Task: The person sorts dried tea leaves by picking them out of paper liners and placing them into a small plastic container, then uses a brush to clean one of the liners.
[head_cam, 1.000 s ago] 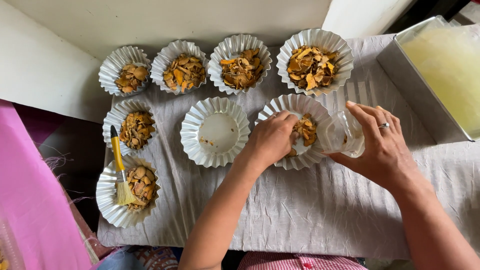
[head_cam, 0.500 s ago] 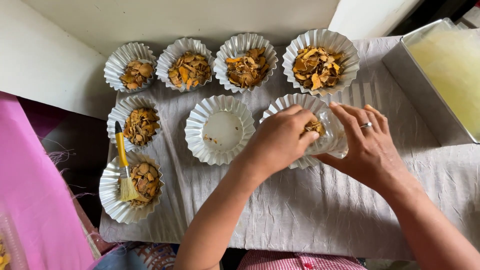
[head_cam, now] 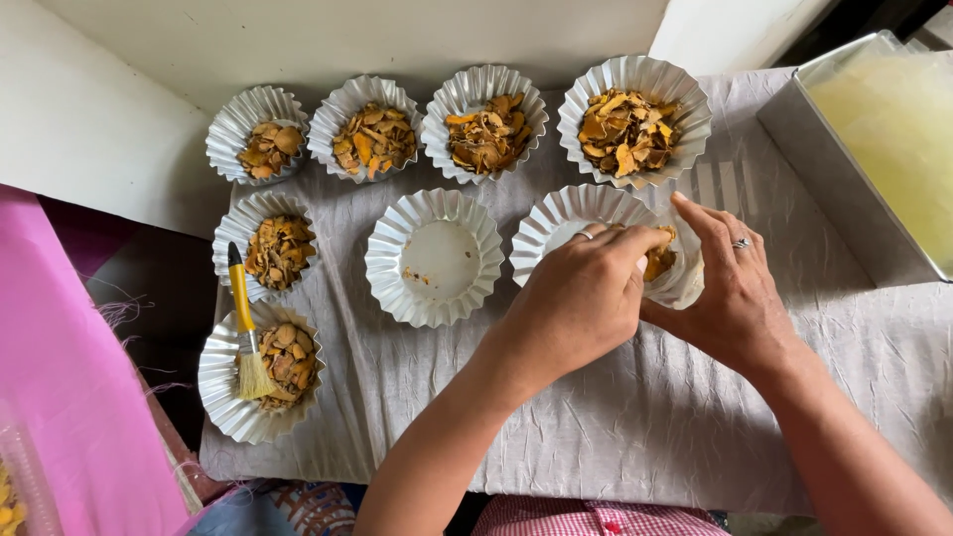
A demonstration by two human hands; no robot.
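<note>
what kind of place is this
Probably a home or small workshop table for sorting dried food: fluted foil cups of orange-brown dried slices, a wrinkled grey cloth, a metal tray, and a yellow-handled brush.

You've got a table covered with a wrinkly grey cloth (head_cam: 645, 427). On it sit eight fluted foil cups (head_cam: 434, 256), most holding orange-brown chips, plus a metal tray (head_cam: 834, 189) at the right edge.

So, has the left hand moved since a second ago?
Yes. The left hand has slid right across the fluted tray in front of it and now meets the right hand at that tray's right edge.
</note>
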